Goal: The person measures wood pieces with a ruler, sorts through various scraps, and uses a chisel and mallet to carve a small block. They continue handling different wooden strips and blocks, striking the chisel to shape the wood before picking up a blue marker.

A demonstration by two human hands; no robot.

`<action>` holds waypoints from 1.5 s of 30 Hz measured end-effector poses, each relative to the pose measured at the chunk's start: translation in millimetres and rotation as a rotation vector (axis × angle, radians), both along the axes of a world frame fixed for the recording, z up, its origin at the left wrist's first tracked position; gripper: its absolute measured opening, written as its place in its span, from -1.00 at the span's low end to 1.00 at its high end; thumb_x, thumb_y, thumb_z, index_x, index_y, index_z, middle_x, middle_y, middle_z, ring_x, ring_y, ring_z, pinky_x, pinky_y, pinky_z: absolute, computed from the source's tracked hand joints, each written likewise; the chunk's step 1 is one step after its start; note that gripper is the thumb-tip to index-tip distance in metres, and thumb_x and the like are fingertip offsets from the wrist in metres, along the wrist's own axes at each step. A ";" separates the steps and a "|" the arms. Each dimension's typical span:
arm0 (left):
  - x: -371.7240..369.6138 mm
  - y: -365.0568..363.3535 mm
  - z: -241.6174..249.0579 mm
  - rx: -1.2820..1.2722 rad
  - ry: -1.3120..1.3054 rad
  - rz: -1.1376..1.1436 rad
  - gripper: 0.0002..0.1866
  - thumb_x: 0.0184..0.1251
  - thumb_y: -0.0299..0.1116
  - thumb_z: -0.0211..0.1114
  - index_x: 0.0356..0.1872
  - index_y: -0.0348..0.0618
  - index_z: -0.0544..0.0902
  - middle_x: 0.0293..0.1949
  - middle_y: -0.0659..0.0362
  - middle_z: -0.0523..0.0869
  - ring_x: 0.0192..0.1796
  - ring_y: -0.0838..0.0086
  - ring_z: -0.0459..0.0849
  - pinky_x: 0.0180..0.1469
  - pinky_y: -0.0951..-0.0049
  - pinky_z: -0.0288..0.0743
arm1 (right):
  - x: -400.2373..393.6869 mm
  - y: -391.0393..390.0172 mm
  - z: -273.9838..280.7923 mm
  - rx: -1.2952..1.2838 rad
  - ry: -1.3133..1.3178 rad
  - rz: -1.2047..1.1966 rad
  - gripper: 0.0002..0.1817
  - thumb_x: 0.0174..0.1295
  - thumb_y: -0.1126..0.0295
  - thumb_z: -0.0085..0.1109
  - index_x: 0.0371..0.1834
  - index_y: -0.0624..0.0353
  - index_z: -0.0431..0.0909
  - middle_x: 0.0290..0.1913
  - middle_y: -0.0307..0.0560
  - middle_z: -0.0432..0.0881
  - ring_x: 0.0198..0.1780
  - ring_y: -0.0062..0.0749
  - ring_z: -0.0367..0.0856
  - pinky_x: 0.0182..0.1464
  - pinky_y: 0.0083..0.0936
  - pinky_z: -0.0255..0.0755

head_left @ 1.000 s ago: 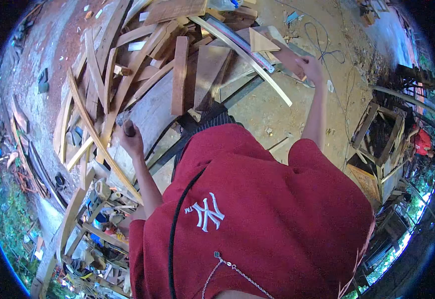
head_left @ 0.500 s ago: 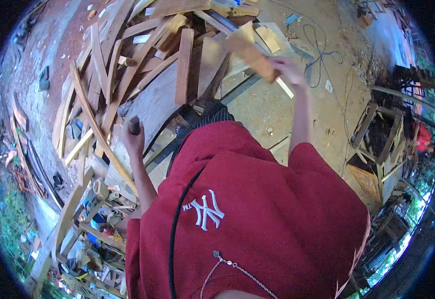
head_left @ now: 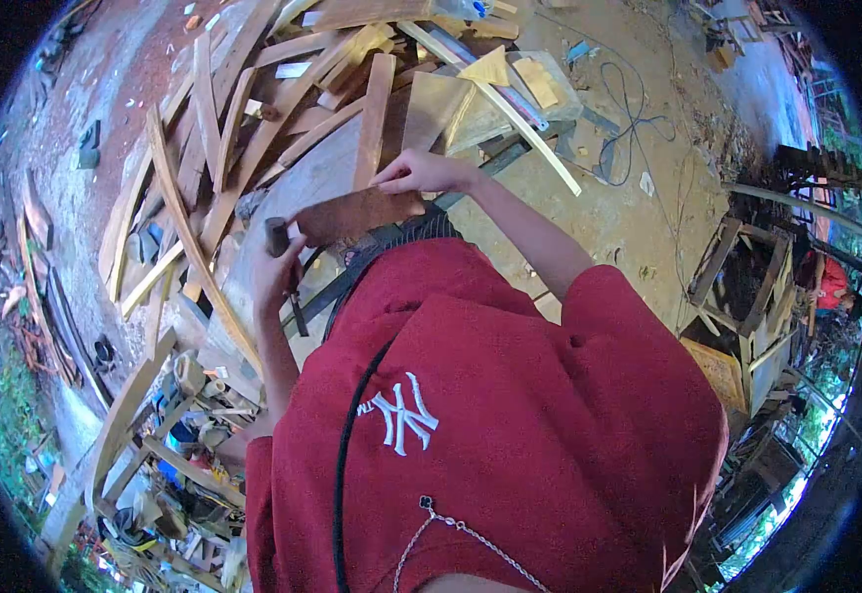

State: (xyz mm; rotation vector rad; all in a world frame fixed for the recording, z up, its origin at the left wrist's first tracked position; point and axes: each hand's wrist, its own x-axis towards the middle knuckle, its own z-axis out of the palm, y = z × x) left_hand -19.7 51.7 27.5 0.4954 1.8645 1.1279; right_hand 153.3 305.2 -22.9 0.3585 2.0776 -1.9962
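Observation:
My right hand (head_left: 429, 172) grips the upper edge of a short brown wooden board (head_left: 357, 215) near its right end. The board is held crosswise in front of my body. My left hand (head_left: 275, 272) is closed round a hammer (head_left: 276, 235) with a dark head; part of its dark handle shows below the hand. The thumb side of this hand meets the board's left end. Behind the board, a long reddish-brown plank (head_left: 375, 119) leans among other timber. A pale yellow wood piece (head_left: 490, 67) lies by a long light strip (head_left: 520, 127) farther off.
Many loose boards, among them a curved plank (head_left: 189, 237), are piled ahead and to the left. A wooden frame (head_left: 742, 272) stands at right, near a person in red (head_left: 831, 284). A dark cord (head_left: 634, 109) lies coiled on the ground. Scrap wood (head_left: 194, 435) covers the lower left.
My right hand has brought the board from the upper right down and left, in front of my body. My left hand with the hammer has turned and now meets the board's end.

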 end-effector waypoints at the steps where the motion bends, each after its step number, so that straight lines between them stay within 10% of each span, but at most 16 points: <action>1: 6.1 8.5 1.9 -0.068 0.116 -0.032 -0.64 0.14 -0.13 0.38 -0.20 -0.20 0.62 -0.62 0.29 0.56 -0.71 0.66 0.38 -0.67 0.61 0.17 | 3.6 1.6 6.8 -0.016 -0.028 0.016 -0.63 0.25 0.24 0.14 0.03 0.26 0.57 -0.21 -0.20 0.68 -0.19 -0.67 0.52 -0.09 -0.62 0.41; 2: 12.2 17.7 6.1 -0.279 0.093 -0.047 -0.67 0.08 -0.10 0.42 -0.47 -0.17 0.60 -0.68 0.32 0.51 -0.72 0.65 0.38 -0.67 0.58 0.17 | 8.2 6.7 5.7 0.007 -0.043 -0.004 -0.63 0.26 0.24 0.13 0.01 0.27 0.58 -0.20 -0.18 0.68 -0.17 -0.66 0.53 -0.06 -0.61 0.40; 7: 26.1 48.5 -22.5 -0.126 -0.047 0.103 -0.65 0.05 -0.11 0.43 -0.42 -0.21 0.61 -0.63 0.30 0.53 -0.67 0.64 0.42 -0.61 0.56 0.21 | 58.9 125.0 -67.7 0.139 0.196 -0.486 -0.66 0.18 0.20 0.17 -0.12 0.23 0.61 -0.22 -0.10 0.66 -0.14 -0.52 0.56 0.02 -0.50 0.39; 11: 25.4 89.0 -20.3 -0.174 -0.086 0.147 -0.63 0.02 -0.09 0.45 -0.39 -0.19 0.60 -0.64 0.32 0.49 -0.66 0.63 0.41 -0.61 0.55 0.20 | 115.0 204.9 -107.3 1.456 -0.611 -1.057 -0.57 0.08 0.16 0.26 -0.02 0.13 0.54 -0.02 0.00 0.55 0.07 -0.24 0.48 0.09 -0.27 0.32; 17: 43.0 159.7 -1.6 -0.096 -0.070 0.135 -0.69 0.04 -0.15 0.45 -0.45 -0.17 0.58 -0.64 0.31 0.51 -0.66 0.64 0.41 -0.61 0.56 0.22 | 132.8 204.4 -118.5 1.637 -0.406 -0.927 -0.60 0.03 0.19 0.30 -0.06 0.05 0.53 0.04 -0.04 0.53 0.12 -0.13 0.44 0.15 -0.20 0.27; 25: 59.1 218.8 -21.7 -0.115 0.020 -0.039 -0.63 0.02 -0.09 0.45 -0.50 -0.21 0.57 -0.67 0.26 0.53 -0.68 0.58 0.44 -0.62 0.54 0.28 | 163.8 206.6 -111.1 0.544 -0.151 -1.423 -0.64 0.14 0.24 0.23 -0.09 0.23 0.50 -0.09 -0.01 0.60 -0.11 -0.28 0.60 -0.02 -0.33 0.42; 33: 79.4 256.7 -37.0 -0.051 -0.128 -0.280 -0.61 0.04 -0.05 0.43 -0.52 -0.19 0.56 -0.69 0.27 0.49 -0.69 0.59 0.45 -0.64 0.50 0.29 | 153.7 130.7 -14.8 -0.698 0.115 -1.064 -0.52 0.22 0.30 0.17 0.15 0.34 0.36 0.03 -0.17 0.51 0.04 -0.50 0.48 0.09 -0.52 0.34; 36: 85.3 255.3 -40.8 -0.066 -0.163 -0.224 -0.66 0.06 -0.11 0.42 -0.44 -0.19 0.60 -0.66 0.31 0.50 -0.66 0.63 0.43 -0.61 0.51 0.29 | 169.5 144.3 -42.2 -0.690 -0.004 -0.809 -0.44 0.21 0.28 0.19 0.20 0.36 0.31 0.08 -0.10 0.50 0.12 -0.44 0.46 0.17 -0.48 0.31; 45: 42.8 210.9 -28.7 0.045 0.428 -0.238 -0.65 0.13 -0.17 0.36 -0.14 -0.16 0.63 -0.39 -0.04 0.67 -0.34 0.20 0.66 -0.28 0.31 0.48 | 213.5 242.7 -90.8 -0.295 -0.074 -1.208 -0.46 0.21 0.16 0.20 0.13 0.31 0.36 0.00 -0.14 0.52 0.00 -0.43 0.53 0.00 -0.49 0.40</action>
